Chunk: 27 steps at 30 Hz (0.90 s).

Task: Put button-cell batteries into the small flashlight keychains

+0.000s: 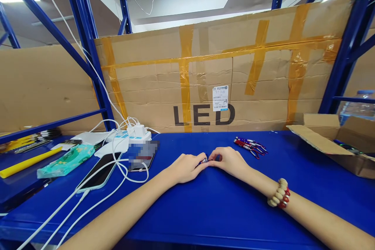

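On my left, a phone with a pale edge [98, 175] and some white cords [124, 168] lie near the left arm, so I'd steer wide of them. That arm slants up from the bottom, and the left hand [186, 168] is low over the blue table [187, 218], back side up. Its thumb and finger pinch a small shiny thing [204, 160], right between my two hands. I think a soft, steady pinch is best here, with this hand as the holder. The right hand [230, 160] has its thumb and fingertips curled together at the thing's right side; I can't make out if they grip it or only touch it. Tiny, slow finger moves seem safest, as it could slip. The right arm slants in from the bottom right corner, with beads [279, 194] on the wrist. Thin red and blue things [247, 147] lie just past this hand, well out of its way.
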Each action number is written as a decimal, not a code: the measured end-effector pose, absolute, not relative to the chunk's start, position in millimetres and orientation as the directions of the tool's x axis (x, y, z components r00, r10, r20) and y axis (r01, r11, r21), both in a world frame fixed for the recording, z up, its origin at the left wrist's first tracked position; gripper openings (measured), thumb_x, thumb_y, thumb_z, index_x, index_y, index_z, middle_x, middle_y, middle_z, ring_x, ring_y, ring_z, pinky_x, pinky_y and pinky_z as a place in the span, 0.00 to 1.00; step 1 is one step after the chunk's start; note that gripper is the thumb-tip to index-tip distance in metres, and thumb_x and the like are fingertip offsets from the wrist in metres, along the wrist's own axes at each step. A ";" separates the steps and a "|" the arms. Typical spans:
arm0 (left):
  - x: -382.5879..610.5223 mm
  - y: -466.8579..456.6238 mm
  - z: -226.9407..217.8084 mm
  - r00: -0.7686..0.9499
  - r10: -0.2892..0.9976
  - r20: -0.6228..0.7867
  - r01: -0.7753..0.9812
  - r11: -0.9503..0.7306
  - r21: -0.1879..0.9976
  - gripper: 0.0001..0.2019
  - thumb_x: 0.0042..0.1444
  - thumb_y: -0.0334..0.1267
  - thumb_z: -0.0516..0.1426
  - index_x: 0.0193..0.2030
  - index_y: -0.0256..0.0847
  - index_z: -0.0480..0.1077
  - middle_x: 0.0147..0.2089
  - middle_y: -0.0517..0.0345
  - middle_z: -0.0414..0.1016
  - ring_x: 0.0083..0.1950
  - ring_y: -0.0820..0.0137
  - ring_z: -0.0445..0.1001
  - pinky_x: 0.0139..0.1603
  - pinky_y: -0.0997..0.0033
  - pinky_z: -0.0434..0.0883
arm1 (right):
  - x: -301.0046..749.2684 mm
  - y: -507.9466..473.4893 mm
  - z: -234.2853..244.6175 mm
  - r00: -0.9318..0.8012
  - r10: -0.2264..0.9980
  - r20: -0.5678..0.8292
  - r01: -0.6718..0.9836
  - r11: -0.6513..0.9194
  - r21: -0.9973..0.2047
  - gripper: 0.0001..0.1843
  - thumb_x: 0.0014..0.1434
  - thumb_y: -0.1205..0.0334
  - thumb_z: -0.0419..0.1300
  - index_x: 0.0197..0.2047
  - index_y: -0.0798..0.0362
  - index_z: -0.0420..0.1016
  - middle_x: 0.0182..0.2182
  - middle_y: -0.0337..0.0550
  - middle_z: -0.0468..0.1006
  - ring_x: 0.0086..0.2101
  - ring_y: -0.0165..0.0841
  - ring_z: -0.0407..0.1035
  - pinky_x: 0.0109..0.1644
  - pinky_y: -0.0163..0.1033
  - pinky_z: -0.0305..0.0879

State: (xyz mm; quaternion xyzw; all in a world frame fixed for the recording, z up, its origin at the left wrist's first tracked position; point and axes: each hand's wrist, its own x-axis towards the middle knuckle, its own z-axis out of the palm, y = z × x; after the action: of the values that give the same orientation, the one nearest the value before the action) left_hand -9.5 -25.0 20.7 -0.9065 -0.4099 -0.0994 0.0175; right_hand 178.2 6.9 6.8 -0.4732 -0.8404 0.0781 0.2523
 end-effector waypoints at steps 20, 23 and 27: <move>-10.9 -21.0 19.2 0.574 0.776 0.262 0.753 -0.626 0.204 0.13 0.64 0.43 0.35 0.40 0.42 0.56 0.31 0.59 0.70 0.33 0.66 0.71 0.31 0.72 0.61 | 171.0 -0.4 22.3 -0.340 0.855 0.392 0.233 0.481 -0.845 0.19 0.49 0.48 0.59 0.35 0.56 0.76 0.24 0.42 0.75 0.20 0.26 0.63 0.19 0.31 0.56; -10.4 -20.3 18.5 0.570 0.765 0.300 0.751 -0.633 0.186 0.13 0.64 0.43 0.37 0.40 0.42 0.57 0.32 0.59 0.69 0.34 0.67 0.71 0.32 0.72 0.62 | 169.4 -4.6 24.5 -0.389 0.856 0.340 0.211 0.443 -0.872 0.20 0.48 0.48 0.60 0.34 0.57 0.77 0.23 0.42 0.74 0.21 0.25 0.62 0.18 0.30 0.53; -11.4 -18.5 15.9 0.578 0.748 0.328 0.757 -0.641 0.128 0.13 0.64 0.43 0.38 0.40 0.42 0.59 0.34 0.58 0.69 0.35 0.68 0.70 0.33 0.71 0.64 | 171.4 -5.4 26.3 -0.419 0.858 0.297 0.231 0.417 -0.879 0.18 0.46 0.49 0.61 0.32 0.57 0.77 0.22 0.40 0.73 0.20 0.24 0.59 0.19 0.30 0.51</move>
State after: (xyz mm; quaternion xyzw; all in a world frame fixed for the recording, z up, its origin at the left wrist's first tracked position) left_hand -11.4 -18.5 15.9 -0.8881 -0.4235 -0.1783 0.0131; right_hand 171.4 -5.4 26.3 -0.3664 -0.7433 0.3965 0.3950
